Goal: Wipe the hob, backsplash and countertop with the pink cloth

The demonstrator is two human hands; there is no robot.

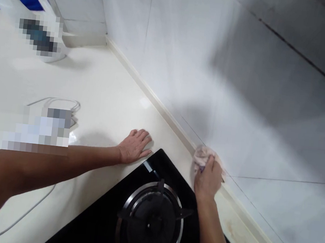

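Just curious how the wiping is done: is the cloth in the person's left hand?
No, the left hand lies flat on the countertop, while the right hand clutches the cloth at the foot of the tiled wall.

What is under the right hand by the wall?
A crumpled pinkish cloth, pressed by the right hand where the countertop meets the tiled wall. The cloth's part beneath the palm is hidden.
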